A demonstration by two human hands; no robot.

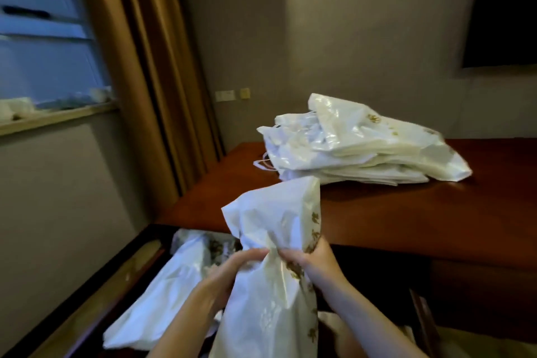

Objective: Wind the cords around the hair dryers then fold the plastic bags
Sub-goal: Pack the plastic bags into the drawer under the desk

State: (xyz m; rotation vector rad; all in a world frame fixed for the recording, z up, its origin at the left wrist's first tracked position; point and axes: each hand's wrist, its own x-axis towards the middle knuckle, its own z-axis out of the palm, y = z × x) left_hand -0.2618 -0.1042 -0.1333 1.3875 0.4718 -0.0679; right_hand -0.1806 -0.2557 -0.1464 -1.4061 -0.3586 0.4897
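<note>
Both hands, left hand (232, 267) and right hand (309, 256), pinch one slick white plastic bag (276, 227) mid-air; its slippery film could slide free or fold crooked before reaching the table (406, 212)

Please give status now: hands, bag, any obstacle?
Left hand and right hand both grip plastic bag. Bag pile on desk. Nothing blocking.

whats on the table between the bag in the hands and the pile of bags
Nothing: in the head view, only bare table lies between the held bag and the pile of bags.
</note>
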